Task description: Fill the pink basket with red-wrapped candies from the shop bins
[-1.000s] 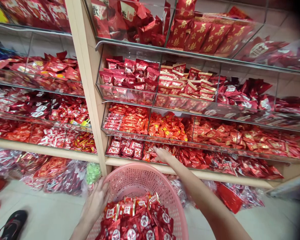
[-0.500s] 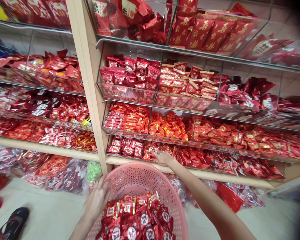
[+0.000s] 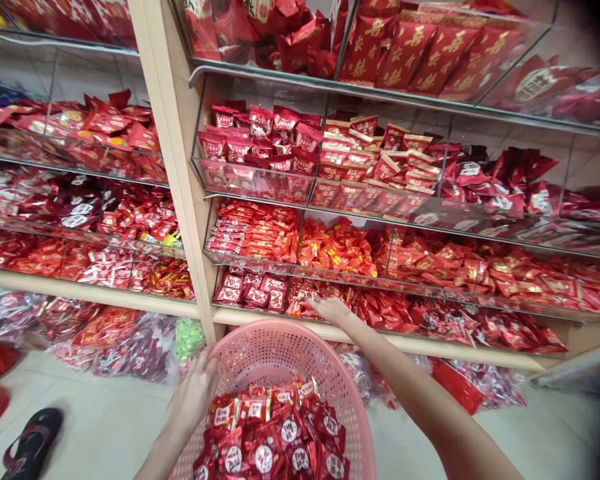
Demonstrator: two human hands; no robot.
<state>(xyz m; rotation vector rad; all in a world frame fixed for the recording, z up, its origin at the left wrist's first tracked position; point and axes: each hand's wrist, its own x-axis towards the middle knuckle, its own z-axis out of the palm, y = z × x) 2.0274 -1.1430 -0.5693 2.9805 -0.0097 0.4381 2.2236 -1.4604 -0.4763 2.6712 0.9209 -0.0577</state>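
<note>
A pink perforated basket at the bottom centre holds a pile of red wrapped packets, some with white round labels. My left hand grips the basket's left rim, fingers curled over it. My right hand reaches past the far rim to the lowest shelf bin, its fingers among small red packets. Whether those fingers have closed on a packet is too small and blurred to tell. Heart-patterned packets lie just left of that bin.
Shelves with clear front panels hold red packets in rows. A wooden upright divides them. Filled plastic bags lie beneath the left shelves, with a green bag beside the upright. A dark sandal is on the floor at lower left.
The view has shifted slightly. My right hand remains at the same low bin, its fingers drawn a little closer together. My left hand stays on the basket rim.
</note>
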